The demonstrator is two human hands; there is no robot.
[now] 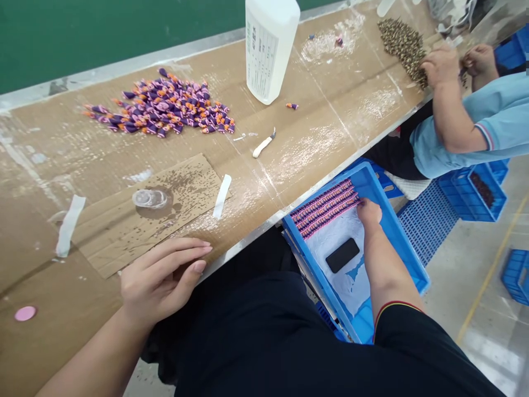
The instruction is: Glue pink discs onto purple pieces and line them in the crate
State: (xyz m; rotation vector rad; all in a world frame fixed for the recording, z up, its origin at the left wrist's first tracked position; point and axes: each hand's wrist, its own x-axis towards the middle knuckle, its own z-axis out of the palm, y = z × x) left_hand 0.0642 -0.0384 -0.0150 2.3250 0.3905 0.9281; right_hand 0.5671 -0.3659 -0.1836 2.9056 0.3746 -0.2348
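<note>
A long brown-covered table (pixel 330 132) ran before a dark green panel (pixel 124 33), with a blue plastic crate (pixel 399 234) below its near edge. Left of the crate, the left hand (pixel 163 275) lay at the table's edge, fingers loosely parted, nothing visible between them. Inside the crate, a flat black phone (pixel 342 255) lay on a thin white sheet (pixel 320 242). At the crate's far end, the right hand (pixel 369 213) met the end of neat rows of small purple-and-orange pieces (pixel 326 207); whether its curled fingers gripped one could not be told. A dragged wrist or slipping sheet might have skewed those rows, and a tipped crate might have slid the phone into them. Beyond the crate, to its left, lay a loose heap of similar pieces (pixel 165 107); beyond it, to its right, was a co-worker in a light-blue shirt (pixel 487 118).
</note>
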